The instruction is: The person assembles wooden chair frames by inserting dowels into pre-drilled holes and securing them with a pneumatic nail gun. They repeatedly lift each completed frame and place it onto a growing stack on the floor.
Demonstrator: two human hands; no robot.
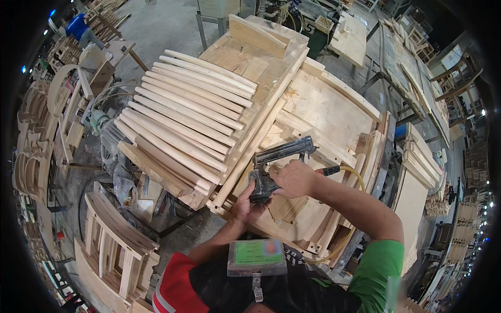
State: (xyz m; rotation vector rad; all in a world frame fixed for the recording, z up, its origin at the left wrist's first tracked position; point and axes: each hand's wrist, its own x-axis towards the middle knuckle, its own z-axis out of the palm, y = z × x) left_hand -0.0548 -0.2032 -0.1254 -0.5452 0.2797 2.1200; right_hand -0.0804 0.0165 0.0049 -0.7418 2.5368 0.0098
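Note:
A black pneumatic nail gun (283,150) is held over the wooden frame on the bench. My right hand (295,178) is wrapped round its body, close to where the air hose joins. With fingers closed against the tool's lower left end, my left hand (244,207) steadies it. A yellow air hose (361,178) curves away from the gun to the right and down across the frame. Under both hands lies the pale wooden frame (334,96), with rails, drilled edges and a flat panel. The gun's nose is hard to make out.
Several rounded wooden slats (182,112) lie side by side on a plywood board (255,34) at the left. Curved chair parts (117,224) stand at lower left. Stacked boards (417,156) are to the right. A person in blue (78,27) is far off at upper left.

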